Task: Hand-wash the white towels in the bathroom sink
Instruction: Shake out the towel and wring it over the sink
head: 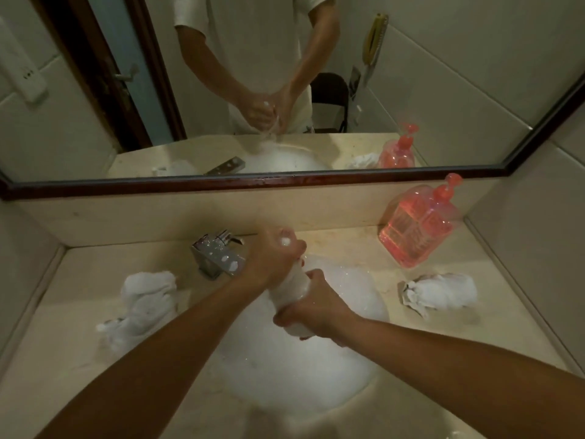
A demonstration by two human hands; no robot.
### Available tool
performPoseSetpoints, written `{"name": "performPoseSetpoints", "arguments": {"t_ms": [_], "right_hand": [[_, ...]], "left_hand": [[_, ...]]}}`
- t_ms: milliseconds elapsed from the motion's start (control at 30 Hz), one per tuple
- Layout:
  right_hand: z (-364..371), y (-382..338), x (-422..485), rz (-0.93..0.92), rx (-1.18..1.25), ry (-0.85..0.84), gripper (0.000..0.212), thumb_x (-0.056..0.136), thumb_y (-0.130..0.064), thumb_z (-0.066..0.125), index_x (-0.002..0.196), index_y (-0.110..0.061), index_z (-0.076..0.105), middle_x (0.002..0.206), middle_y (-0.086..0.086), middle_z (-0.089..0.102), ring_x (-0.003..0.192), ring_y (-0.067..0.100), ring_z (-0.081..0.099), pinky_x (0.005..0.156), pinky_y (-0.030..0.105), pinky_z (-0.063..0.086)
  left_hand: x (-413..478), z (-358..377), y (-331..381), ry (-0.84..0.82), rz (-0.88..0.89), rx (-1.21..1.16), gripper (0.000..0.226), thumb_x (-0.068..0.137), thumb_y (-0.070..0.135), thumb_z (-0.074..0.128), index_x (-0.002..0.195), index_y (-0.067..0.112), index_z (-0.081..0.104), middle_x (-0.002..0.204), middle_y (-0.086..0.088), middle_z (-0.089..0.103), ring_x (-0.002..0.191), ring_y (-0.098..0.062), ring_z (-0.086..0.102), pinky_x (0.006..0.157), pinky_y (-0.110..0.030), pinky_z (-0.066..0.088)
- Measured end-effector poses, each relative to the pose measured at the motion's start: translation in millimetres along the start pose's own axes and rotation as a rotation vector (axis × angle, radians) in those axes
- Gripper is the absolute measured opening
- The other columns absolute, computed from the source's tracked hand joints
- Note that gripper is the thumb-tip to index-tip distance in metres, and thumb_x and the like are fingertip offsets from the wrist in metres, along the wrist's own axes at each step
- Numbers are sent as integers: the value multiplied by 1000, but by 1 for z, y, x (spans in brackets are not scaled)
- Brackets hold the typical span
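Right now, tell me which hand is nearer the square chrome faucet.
Left. The left hand sits just beside the square chrome faucet; the right hand is farther off, nearer the person.

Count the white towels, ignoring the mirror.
3: one wrung white towel in left hand and right hand over the foamy sink; one crumpled towel left of it; one bundled towel right. Foam may hide more.

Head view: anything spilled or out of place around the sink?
Minor only. White suds sit outside the foam-filled sink: blobs on the square chrome faucet and a dab on the beige counter by the crumpled white towel on the left. The pink pump soap bottle stands upright; nothing looks damaged.
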State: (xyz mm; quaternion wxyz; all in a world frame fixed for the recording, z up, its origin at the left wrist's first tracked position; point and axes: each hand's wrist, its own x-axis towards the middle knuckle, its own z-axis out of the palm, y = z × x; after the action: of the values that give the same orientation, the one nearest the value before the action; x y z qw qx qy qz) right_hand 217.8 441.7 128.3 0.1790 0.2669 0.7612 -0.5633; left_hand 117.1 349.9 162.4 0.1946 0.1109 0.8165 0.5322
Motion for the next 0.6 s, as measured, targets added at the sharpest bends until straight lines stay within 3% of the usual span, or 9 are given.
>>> {"name": "performPoseSetpoints", "arguments": {"t_ms": [100,233,367,467,533,600], "right_hand": [[11,12,12,20,43,68,91,70,-23,93,139,-18,32,118,4,56,106,28,66,55,30,60],[16,21,15,-4,65,106,80,74,-21,91,129,-20,34,118,4,57,104,28,66,56,29,59],[-2,25,8,-8,108,-34,72,74,-14,91,129,-19,45,119,8,60,99,27,70,68,46,67],[-22,21,2,-119,-79,-24,78,72,-28,96,133,-25,47,117,-3,62,101,17,67,84,45,66],[-33,19,2,-245,-310,31,103,63,-46,100,145,-30,39,125,-10,59,109,14,64,90,39,62],[-40,21,9,-334,-548,95,117,59,-51,101,151,-32,32,132,-6,59,114,17,63,95,39,59]], "left_hand": [[9,11,-8,-3,-9,125,19,94,22,69,83,8,71,72,-4,73,53,1,61,55,-20,41],[12,19,-15,-15,14,129,19,97,25,67,85,11,71,77,-3,73,70,-11,68,61,-22,43],[7,24,-16,16,6,85,26,97,24,69,73,14,66,68,-2,72,63,-12,67,61,-22,44],[11,25,-16,49,-153,-197,26,92,25,78,71,17,65,71,-4,72,64,-18,67,65,-28,50],[15,29,-14,112,-336,-487,26,88,26,82,75,15,63,74,-6,67,66,-22,63,65,-34,52],[15,39,-6,179,-438,-612,29,88,33,83,84,12,63,81,-6,65,72,-24,61,69,-37,53]]}}
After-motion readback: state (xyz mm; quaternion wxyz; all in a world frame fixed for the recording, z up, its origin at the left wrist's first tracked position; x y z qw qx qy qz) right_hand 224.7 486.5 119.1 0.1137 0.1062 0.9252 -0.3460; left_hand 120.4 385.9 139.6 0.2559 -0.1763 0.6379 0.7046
